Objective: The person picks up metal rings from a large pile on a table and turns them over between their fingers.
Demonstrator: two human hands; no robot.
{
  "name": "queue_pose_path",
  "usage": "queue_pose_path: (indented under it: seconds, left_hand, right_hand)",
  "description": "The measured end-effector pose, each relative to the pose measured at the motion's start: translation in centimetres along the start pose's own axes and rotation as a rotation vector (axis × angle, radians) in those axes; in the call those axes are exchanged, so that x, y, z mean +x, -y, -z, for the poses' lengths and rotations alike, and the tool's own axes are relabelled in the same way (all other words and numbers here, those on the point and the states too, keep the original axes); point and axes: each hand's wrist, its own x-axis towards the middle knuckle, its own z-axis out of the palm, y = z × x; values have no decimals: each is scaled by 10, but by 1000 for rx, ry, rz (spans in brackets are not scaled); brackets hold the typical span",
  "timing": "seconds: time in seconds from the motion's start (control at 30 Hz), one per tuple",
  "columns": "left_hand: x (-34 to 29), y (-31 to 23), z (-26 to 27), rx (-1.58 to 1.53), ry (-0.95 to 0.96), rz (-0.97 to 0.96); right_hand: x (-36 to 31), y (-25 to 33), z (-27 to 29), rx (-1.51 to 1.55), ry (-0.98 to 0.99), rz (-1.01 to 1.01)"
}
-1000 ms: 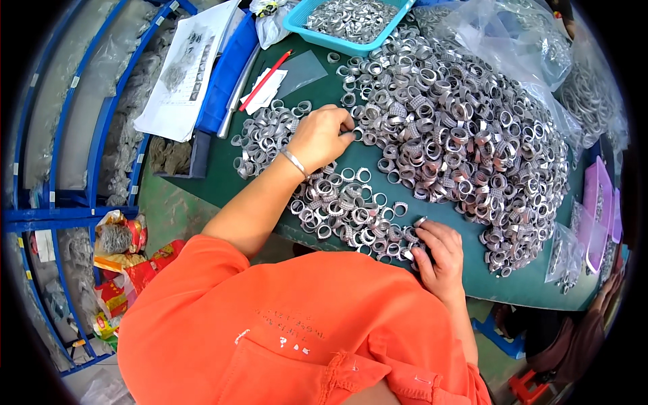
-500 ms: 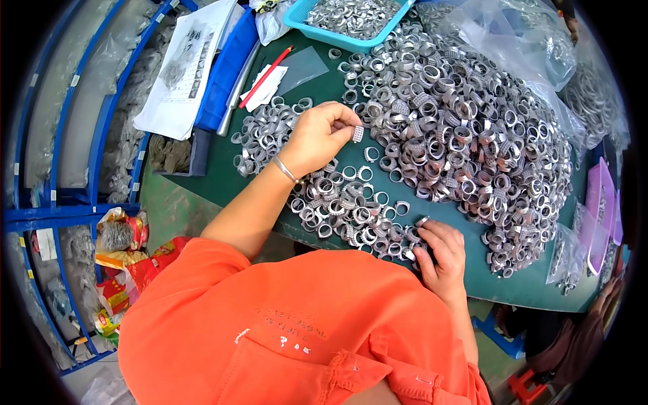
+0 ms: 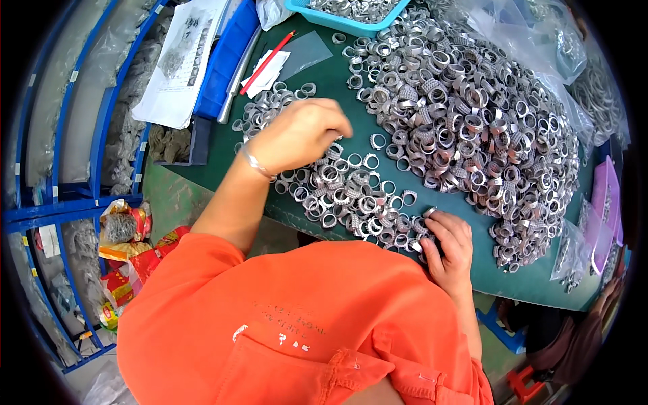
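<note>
My left hand (image 3: 300, 135), with a silver bangle (image 3: 255, 164) at its wrist, is bent in a pinch above the metal rings left of centre. A small piece of a ring (image 3: 339, 138) shows under its fingertips; motion blurs the rest. Below it spreads a small heap of grey rings (image 3: 358, 199), and another heap (image 3: 270, 106) lies partly behind the hand. My right hand (image 3: 451, 251) rests at the right end of the small heap, thumb and index finger apart. One ring (image 3: 429, 211) touches its fingertips.
A large mound of rings (image 3: 459, 115) covers the right of the green table (image 3: 317, 71). Beyond it are a turquoise basket (image 3: 344, 25) and plastic bags (image 3: 533, 40). A red pencil (image 3: 268, 62) lies on papers by a blue bin (image 3: 226, 64). A purple tray (image 3: 605, 209) stands far right.
My left hand has drawn back leftward from beside the large mound, its pinched ring now mostly hidden. The whole view has shifted slightly. My right hand stays beside the same rings.
</note>
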Motion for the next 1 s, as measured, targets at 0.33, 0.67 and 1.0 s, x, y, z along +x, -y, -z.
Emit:
queue_pose_path:
  seconds: [0.33,0.67,1.0]
  left_hand:
    - [17,0,-46,-150,-59,0]
    - [0,-5,-46,-1360,112,251]
    - [1,-4,-9,-502,195,229]
  right_hand:
    - [-1,1,-2,-4,-14,-3]
    - [0,2,1,-6,-7,1]
    - [0,0,0,-1,-3,6]
